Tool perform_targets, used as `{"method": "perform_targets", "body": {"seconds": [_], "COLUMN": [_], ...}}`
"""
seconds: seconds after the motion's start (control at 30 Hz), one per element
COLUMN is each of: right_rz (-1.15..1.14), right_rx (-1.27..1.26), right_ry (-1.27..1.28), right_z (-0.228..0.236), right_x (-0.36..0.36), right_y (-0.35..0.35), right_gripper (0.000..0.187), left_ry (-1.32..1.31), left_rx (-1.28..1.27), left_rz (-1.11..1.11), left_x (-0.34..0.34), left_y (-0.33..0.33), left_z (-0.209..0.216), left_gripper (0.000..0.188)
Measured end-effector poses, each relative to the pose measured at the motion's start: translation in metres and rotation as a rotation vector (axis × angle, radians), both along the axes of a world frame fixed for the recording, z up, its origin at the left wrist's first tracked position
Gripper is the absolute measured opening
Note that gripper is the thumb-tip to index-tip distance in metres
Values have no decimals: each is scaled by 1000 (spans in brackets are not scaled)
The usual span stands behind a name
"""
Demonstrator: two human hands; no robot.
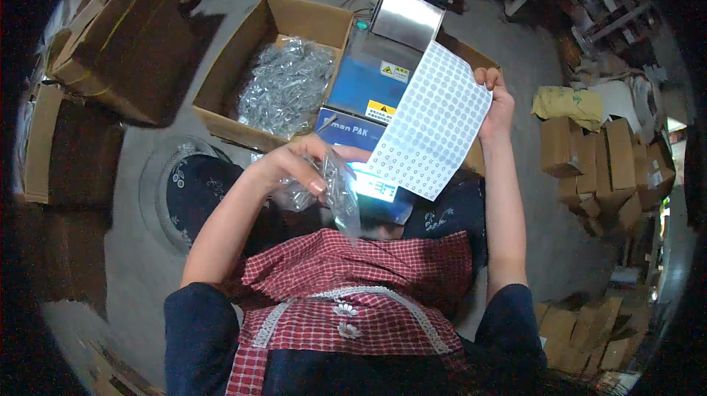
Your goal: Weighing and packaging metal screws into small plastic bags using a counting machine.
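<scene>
Clear plastic bags (pixel 340 193) with small shiny pieces inside hang from my left hand (pixel 302 164), whose thumb and fingers close round them. One finger of that hand reaches to the lower left edge of a white sticker sheet (pixel 434 112). My right hand (pixel 495 97) grips the sheet by its upper right edge and holds it up at a slant. Rows of small round labels cover the sheet, with dark marks on the lower rows. Behind it stands a blue machine (pixel 364 75) with a metal top, partly hidden by the sheet.
Left of the machine, an open cardboard box (pixel 221 101) holds a heap of clear bags (pixel 287 86). A lit display (pixel 375 186) glows below the sheet. Large cartons (pixel 121 50) stand at the left, smaller cartons (pixel 611 160) at the right. A round stool (pixel 151 197) is beneath me.
</scene>
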State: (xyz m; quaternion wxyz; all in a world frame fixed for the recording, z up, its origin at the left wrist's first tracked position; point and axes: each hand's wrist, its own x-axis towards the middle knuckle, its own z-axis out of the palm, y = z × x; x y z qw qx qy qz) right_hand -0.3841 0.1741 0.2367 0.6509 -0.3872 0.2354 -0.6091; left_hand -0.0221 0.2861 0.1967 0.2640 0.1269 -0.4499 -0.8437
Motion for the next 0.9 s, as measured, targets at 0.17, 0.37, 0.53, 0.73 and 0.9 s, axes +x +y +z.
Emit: {"method": "perform_targets", "body": {"seconds": [0.17, 0.37, 0.53, 0.73, 0.9], "right_rz": [47, -275, -313, 85, 221], "right_rx": [42, -117, -965, -738, -525], "right_ry": [52, 642, 1168, 1176, 893], "right_z": [-2, 5, 42, 13, 3], "right_x": [16, 42, 68, 84, 75], "right_y": [1, 17, 64, 72, 63], "right_gripper": [13, 31, 30, 39, 44], "left_ry": [-260, -248, -354, -411, -480], "left_rx": [-24, 106, -93, -416, -670], "left_rz": [127, 393, 481, 486, 407], "left_x": [-30, -43, -38, -39, -36], "left_y": [0, 3, 1, -1, -4], "left_z": [12, 15, 24, 30, 35], "left_gripper": [37, 24, 17, 26, 32]}}
